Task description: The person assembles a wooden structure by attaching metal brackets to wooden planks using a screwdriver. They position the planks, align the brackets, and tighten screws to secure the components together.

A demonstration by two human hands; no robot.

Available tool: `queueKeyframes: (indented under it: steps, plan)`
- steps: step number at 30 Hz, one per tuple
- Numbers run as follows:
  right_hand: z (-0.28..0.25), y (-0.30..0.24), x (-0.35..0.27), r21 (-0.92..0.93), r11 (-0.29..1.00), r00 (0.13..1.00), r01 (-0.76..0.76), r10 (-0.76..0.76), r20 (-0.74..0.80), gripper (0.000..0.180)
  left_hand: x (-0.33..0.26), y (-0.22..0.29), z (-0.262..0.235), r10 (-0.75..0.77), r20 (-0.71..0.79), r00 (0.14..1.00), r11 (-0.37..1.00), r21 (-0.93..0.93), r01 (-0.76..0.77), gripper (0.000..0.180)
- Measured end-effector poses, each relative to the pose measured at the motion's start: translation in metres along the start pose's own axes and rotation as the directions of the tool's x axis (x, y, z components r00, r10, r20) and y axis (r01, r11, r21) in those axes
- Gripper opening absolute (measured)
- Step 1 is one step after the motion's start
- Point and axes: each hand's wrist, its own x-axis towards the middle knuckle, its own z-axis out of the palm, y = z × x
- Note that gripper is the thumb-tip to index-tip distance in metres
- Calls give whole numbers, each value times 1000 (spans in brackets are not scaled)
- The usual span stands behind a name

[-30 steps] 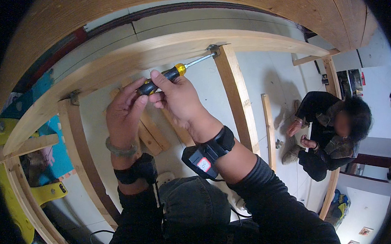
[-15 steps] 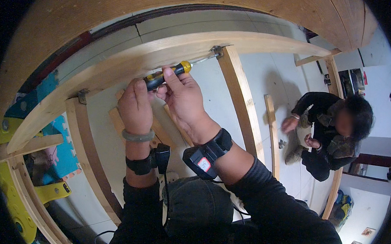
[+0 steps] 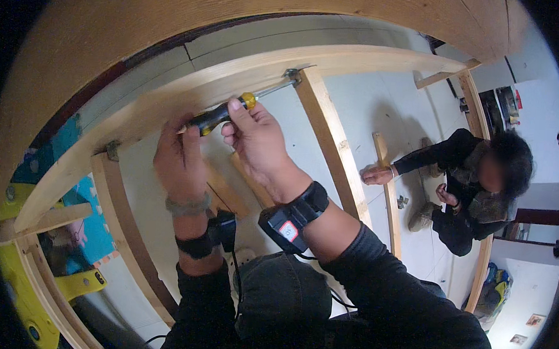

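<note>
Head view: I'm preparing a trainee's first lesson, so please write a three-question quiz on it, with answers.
1. Multiple choice: which tool is in hand here?
A) hammer
B) screwdriver
C) pliers

2. True or false: the tool's metal shaft points toward a metal bracket at a joint between wooden bars.

3. Which of the wearer's hands is nearer that shaft?

Key:
1. B
2. True
3. The right hand
</note>
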Motion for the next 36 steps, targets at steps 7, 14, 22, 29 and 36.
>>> queueKeyframes:
  steps: [7, 14, 22, 29, 36]
  plan:
    - [-4, -8, -2, 187, 982, 995, -39, 20, 101, 24, -1, 2, -3, -49, 63, 997, 999, -1, 49, 29]
    - [-5, -13, 1, -36, 999, 999, -22, 23, 35, 21, -4, 12, 1, 58, -18, 998, 997, -46, -58, 30]
    - [-8, -27, -3, 85, 996, 999, 25, -28, 30, 25, 4, 19, -7, -116, 129, 985, 977, 196, 89, 22]
    - [-10, -33, -3, -164, 984, 997, 75, -73, 18, 22, -3, 22, -7, 33, 113, 993, 998, 48, -39, 22]
    - [-17, -38, 0, -107, 994, 999, 35, -39, -34, 23, -8, 32, 1, 39, 150, 988, 987, -161, -14, 20]
